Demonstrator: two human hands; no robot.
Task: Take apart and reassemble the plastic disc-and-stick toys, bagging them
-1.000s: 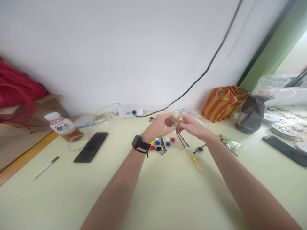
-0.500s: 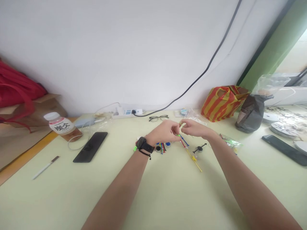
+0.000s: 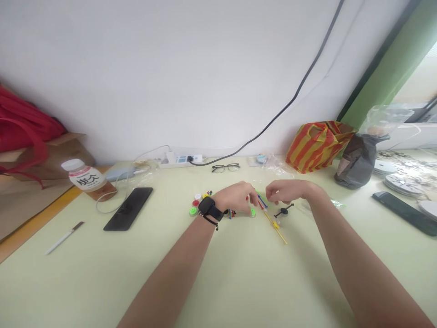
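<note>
My left hand (image 3: 237,197), with a black watch on its wrist, hangs over a cluster of small coloured pieces. Its thumb and forefinger point down, apart, with a green disc (image 3: 253,212) just below their tips. To its right, my right hand (image 3: 286,190) is curled with the fingertips turned down; what they hold, if anything, is hidden. Between the hands lie a blue arrow (image 3: 262,201), a red arrow (image 3: 261,205) and a yellow arrow (image 3: 276,226). A black arrow spinner (image 3: 284,211) sits under my right wrist. Red disc (image 3: 195,203) and green disc (image 3: 193,211) show left of the watch.
A black phone (image 3: 128,209), a tilted drink bottle (image 3: 88,178) and a white pen (image 3: 64,238) are at left. Glasses (image 3: 226,168) and a power strip (image 3: 180,160) lie near the wall. A striped bag (image 3: 317,146) and another phone (image 3: 404,213) are at right.
My hands have drawn apart and lowered: the left from its pinch, the right a little rightward. A green disc now shows below my left fingertips.
</note>
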